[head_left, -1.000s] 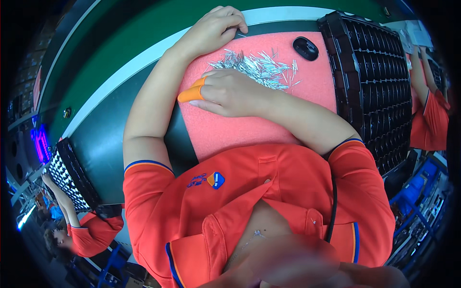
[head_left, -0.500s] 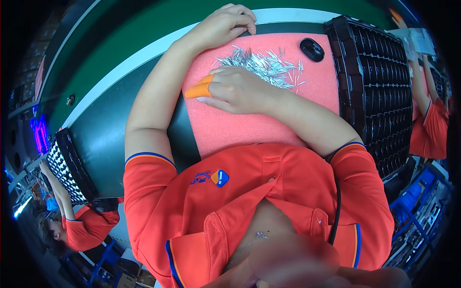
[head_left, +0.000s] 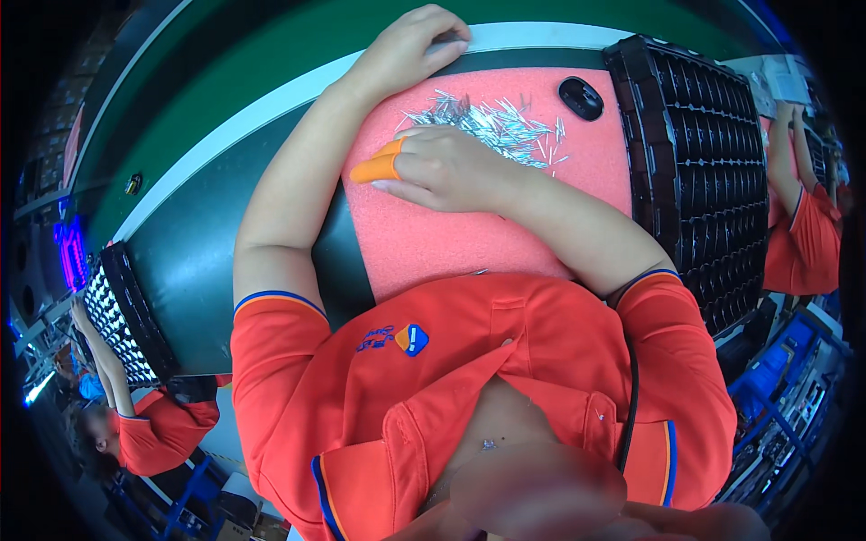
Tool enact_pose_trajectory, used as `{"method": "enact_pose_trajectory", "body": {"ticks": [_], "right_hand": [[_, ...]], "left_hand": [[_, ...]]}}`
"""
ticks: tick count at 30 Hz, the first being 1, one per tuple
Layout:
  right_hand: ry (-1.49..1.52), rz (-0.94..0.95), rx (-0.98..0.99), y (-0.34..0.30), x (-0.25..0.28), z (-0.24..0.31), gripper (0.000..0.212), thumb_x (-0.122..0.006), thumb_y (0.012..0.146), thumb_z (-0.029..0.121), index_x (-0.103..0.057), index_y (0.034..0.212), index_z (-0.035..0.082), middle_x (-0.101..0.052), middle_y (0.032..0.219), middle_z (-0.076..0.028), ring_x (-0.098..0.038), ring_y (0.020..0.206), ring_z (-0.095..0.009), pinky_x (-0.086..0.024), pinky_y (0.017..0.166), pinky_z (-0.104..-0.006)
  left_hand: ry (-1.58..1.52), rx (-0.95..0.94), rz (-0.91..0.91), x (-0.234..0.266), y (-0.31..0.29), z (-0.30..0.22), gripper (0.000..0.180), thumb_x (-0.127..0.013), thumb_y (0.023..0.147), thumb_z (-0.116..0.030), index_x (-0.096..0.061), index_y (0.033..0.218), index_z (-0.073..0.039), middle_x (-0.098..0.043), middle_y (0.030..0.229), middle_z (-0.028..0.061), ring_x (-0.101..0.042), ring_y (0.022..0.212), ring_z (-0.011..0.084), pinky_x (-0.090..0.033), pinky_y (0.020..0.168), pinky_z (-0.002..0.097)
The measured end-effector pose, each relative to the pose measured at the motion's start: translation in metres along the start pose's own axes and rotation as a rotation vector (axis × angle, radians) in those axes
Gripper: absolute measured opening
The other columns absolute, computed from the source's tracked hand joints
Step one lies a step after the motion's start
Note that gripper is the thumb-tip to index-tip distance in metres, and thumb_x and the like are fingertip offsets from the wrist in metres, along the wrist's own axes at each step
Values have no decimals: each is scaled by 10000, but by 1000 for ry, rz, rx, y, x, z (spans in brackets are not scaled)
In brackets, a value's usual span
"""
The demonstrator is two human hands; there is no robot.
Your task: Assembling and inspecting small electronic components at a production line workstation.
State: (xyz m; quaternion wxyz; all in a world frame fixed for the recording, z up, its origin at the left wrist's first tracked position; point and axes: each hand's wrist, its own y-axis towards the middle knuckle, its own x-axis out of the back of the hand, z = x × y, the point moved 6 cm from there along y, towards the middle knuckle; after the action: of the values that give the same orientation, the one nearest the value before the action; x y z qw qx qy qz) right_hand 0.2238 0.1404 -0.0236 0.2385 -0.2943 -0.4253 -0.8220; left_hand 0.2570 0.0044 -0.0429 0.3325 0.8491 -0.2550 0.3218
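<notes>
Right hand (head_left: pixel 442 167): bent over the near-left side of the pin heap, fingers curled toward the left, orange finger covers (head_left: pixel 377 168) worn; fingertips partly hidden, so whether they are pressed together or hold anything cannot be told. Left hand (head_left: pixel 410 52): curled above the white strip (head_left: pixel 541 35), just beyond the upper edge of the mat, thumb and fingers bent; whether they meet on something cannot be told. Slender silvery pins (head_left: pixel 514 131): one loose heap, lying at many angles on the upper part of the mat, some strays at its right edge. Pink foam mat (head_left: pixel 433 248): beneath the pins and the right hand. Black computer mouse (head_left: pixel 580 98): on the mat's upper right corner, apart from the pins. Black pocketed tray (head_left: pixel 722 171): beside the mat's right edge. Dark tabletop (head_left: pixel 216 252): left of the mat. Second tray, white-and-black (head_left: pixel 124 320): far left, near a co-worker in red (head_left: pixel 167 437).
</notes>
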Motion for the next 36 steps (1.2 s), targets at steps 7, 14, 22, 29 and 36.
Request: {"method": "enact_pose_trajectory", "body": {"ticks": [7,14,22,29,36], "right_hand": [[21,44,-22,-3,-6,-7,194,-668,817,197,-654,961,67,-617,801,-89,-608,751,-259,-495,678,-373],[20,74,-51,-5,-10,-9,198,-662,822,192,-654,982,76,-631,832,-86,-616,780,-256,-500,694,-369],[37,97,-75,-4,-9,-10,227,-653,832,197,-650,1027,81,-645,913,-90,-620,822,-264,-504,725,-373],[45,113,-84,-4,-11,-10,229,-650,837,201,-645,1032,80,-645,917,-92,-621,822,-268,-501,729,-376],[47,117,-82,-5,-12,-12,235,-650,839,214,-644,1026,73,-646,909,-94,-620,820,-271,-499,729,-377]], "left_hand": [[96,132,127,-2,-4,4,280,-764,749,-215,-593,897,-49,-562,863,71,-554,826,204,-477,744,295],[78,149,71,0,-9,12,243,-739,778,-186,-605,919,-41,-570,873,71,-560,829,184,-481,746,281],[60,175,73,7,-20,12,241,-703,820,-180,-623,1006,-51,-582,953,67,-570,882,179,-483,803,276],[21,156,131,5,-19,11,266,-703,820,-183,-632,1048,-67,-575,987,65,-569,924,184,-478,832,287],[8,151,165,2,-19,8,250,-706,812,-170,-640,1032,-72,-572,985,70,-575,938,197,-481,841,295]]}}
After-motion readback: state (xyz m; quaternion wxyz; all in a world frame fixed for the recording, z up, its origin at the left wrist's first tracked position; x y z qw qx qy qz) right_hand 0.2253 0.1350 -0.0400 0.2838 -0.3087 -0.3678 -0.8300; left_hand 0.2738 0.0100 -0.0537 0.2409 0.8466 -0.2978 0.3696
